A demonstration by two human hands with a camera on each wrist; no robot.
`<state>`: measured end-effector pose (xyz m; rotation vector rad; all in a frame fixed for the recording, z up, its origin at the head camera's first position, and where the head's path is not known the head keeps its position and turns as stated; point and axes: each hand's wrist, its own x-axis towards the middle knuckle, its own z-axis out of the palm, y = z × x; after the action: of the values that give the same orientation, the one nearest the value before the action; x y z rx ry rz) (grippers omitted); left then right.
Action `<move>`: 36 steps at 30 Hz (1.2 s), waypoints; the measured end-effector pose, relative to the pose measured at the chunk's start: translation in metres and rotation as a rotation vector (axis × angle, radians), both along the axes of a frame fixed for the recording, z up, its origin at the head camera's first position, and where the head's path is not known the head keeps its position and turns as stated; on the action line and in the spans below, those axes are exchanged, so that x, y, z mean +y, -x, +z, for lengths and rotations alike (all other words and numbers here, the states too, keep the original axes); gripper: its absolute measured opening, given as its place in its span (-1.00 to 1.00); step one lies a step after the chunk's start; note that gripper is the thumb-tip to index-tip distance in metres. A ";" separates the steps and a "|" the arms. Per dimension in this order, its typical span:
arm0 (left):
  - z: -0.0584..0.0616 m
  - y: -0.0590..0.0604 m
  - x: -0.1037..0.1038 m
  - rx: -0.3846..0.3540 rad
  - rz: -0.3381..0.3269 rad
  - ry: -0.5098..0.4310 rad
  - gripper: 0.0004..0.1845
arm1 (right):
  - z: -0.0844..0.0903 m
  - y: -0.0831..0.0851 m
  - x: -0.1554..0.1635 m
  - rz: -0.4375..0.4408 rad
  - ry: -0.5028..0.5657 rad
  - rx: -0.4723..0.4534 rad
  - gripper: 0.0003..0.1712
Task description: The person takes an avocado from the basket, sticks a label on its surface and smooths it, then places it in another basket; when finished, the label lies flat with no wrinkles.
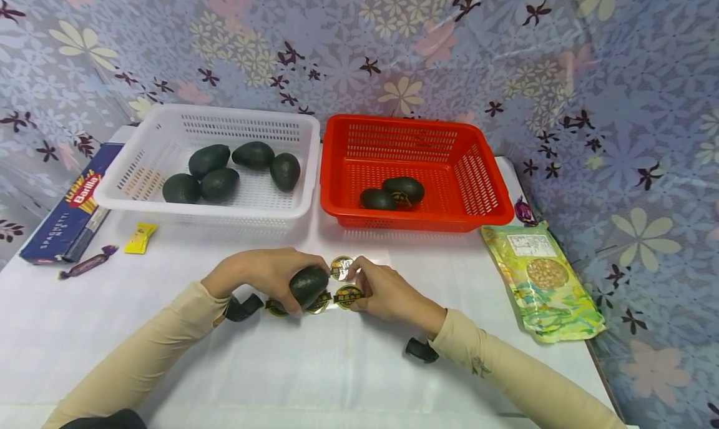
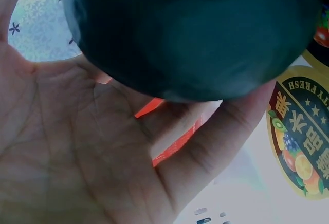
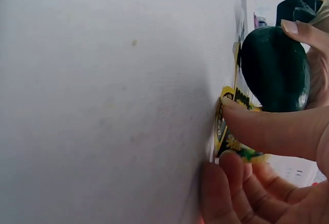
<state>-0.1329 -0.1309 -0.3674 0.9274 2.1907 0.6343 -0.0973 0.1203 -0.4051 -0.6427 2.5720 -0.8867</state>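
Note:
My left hand [image 1: 275, 278] grips a dark green avocado [image 1: 309, 286], fingers and thumb around its sides, just above a sheet of round gold-and-black fruit stickers. In the left wrist view, the avocado [image 2: 195, 39] lies across the fingers, with a printed fruit label [image 2: 303, 131] beside it. Thumb and curled fingers of my right hand [image 1: 387, 291] meet at the right edge of a sticker [image 1: 347, 296]. From the right wrist, that sticker [image 3: 222, 124] shows between thumb and fingers; how far it has lifted is unclear. Another sticker [image 1: 341, 268] lies above it.
Several avocados sit in a white basket [image 1: 264, 212] at back left. Two more lie in a red basket [image 1: 415, 220], one labelled. A spaghetti box [image 1: 62, 223] and wrapped candies [image 1: 140, 238] are at left; a green-yellow food bag [image 1: 545, 279] lies at right.

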 end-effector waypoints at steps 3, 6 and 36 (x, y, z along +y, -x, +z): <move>0.000 -0.001 0.000 -0.003 0.001 -0.002 -0.29 | -0.001 0.000 0.003 0.034 0.042 0.002 -0.54; 0.000 -0.001 0.000 -0.012 0.002 -0.007 -0.31 | 0.001 0.000 0.005 0.074 0.062 0.006 -0.66; 0.000 0.000 0.000 -0.027 0.015 -0.139 -0.30 | 0.034 0.003 0.035 0.096 0.314 -0.125 -0.89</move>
<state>-0.1333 -0.1311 -0.3672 0.9681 2.1530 0.8097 -0.1008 0.1555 -0.3708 -0.7628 2.2920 -1.2680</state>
